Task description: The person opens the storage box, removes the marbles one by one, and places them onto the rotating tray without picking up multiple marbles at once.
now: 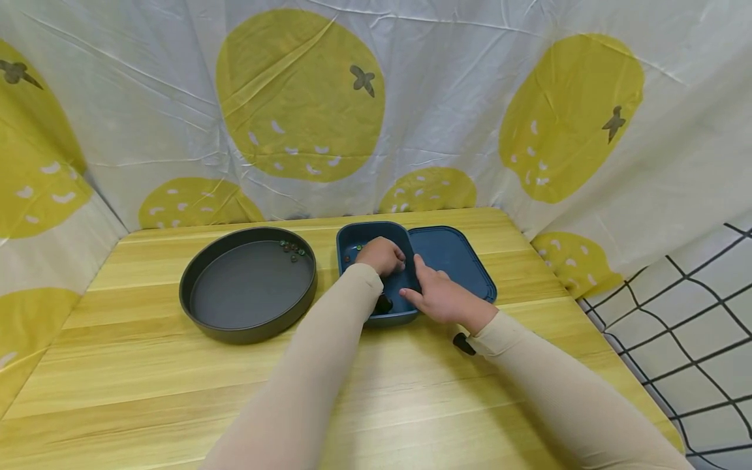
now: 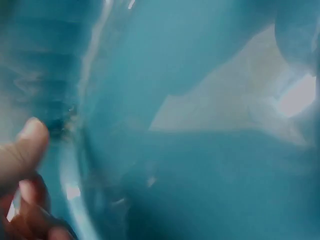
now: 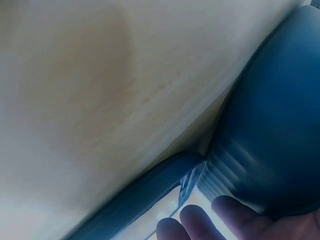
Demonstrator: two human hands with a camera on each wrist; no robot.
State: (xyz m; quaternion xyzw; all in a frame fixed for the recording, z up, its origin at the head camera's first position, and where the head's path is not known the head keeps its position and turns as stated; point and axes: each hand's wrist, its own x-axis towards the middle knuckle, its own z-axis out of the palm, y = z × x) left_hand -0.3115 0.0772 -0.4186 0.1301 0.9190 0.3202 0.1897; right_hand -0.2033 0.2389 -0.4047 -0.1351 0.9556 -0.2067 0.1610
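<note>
A deep blue box [image 1: 376, 228] with rounded corners stands on the wooden table. My left hand [image 1: 383, 256] reaches down inside it with fingers curled; I cannot tell whether they pinch anything. A few small round beads [image 1: 347, 259] lie in the box beside that hand, partly hidden by it. At the box's right side is my right hand [image 1: 440, 297], its index finger stretched along the rim and the thumb spread over the front right corner. In the right wrist view, fingertips [image 3: 195, 220] show near the outer wall. Left of the box stands a round dark grey pan [image 1: 249, 336].
Several small beads [image 1: 294, 248] lie in the pan near its far right side. A flat blue lid [image 1: 458, 251] lies right of the box, close against it. A white cloth [image 1: 440, 98] with yellow fruit prints hangs behind the table, and a black wire grid [image 1: 687, 352] stands at right.
</note>
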